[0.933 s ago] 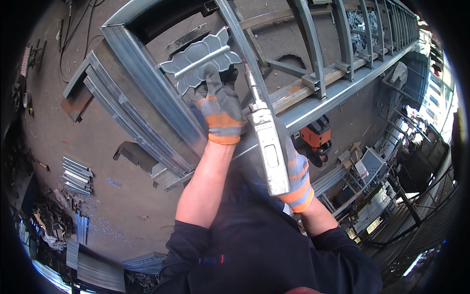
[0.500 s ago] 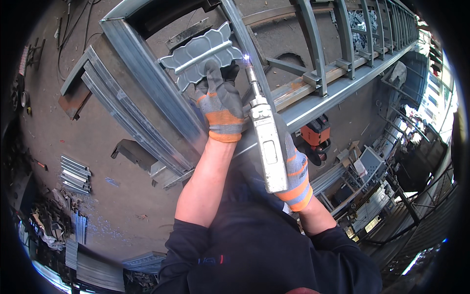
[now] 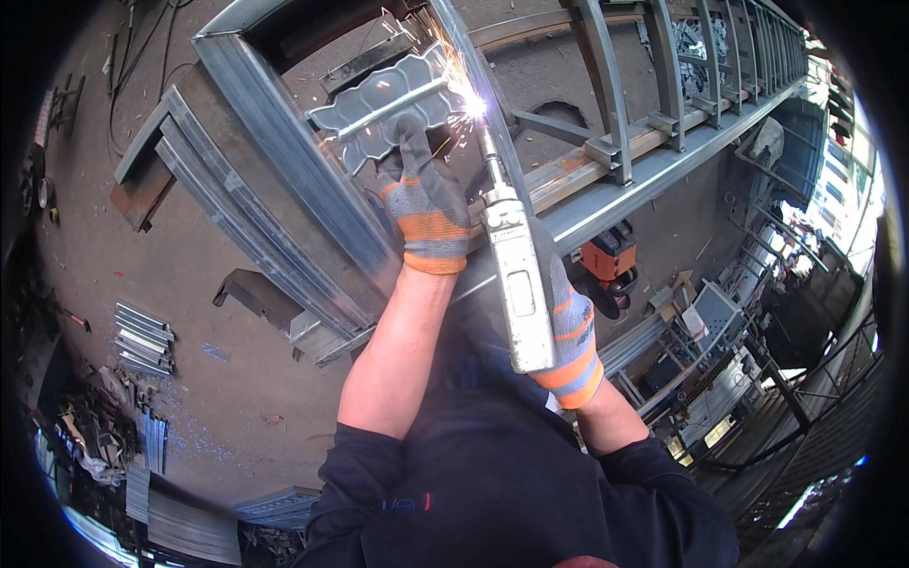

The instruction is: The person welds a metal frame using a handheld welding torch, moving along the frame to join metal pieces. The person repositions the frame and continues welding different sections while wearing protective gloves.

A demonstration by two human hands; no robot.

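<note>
My left hand (image 3: 424, 194), in a grey and orange work glove, grips the lower edge of a grey leaf-shaped metal ornament (image 3: 383, 102) with a raised central rib. The ornament's right tip meets a steel frame bar (image 3: 507, 156). My right hand (image 3: 571, 331), gloved alike, is wrapped round a silver handheld welding gun (image 3: 519, 284); the gun's body hides most of its fingers. The nozzle touches the joint between ornament and bar, where a bright white-violet glow throws orange sparks up and to the left. The glare hides the joint itself.
A railing-like steel frame (image 3: 625, 189) with upright bars stretches to the upper right. Curved steel channels (image 3: 237, 208) lie left of my left arm. An orange machine (image 3: 609, 254) stands on the floor at right. Cut steel pieces (image 3: 144, 338) lie on the floor at left.
The small spark at the nozzle has grown into a bright glow with a spray of sparks. Both hands, the ornament and the welding gun stay nearly in place.
</note>
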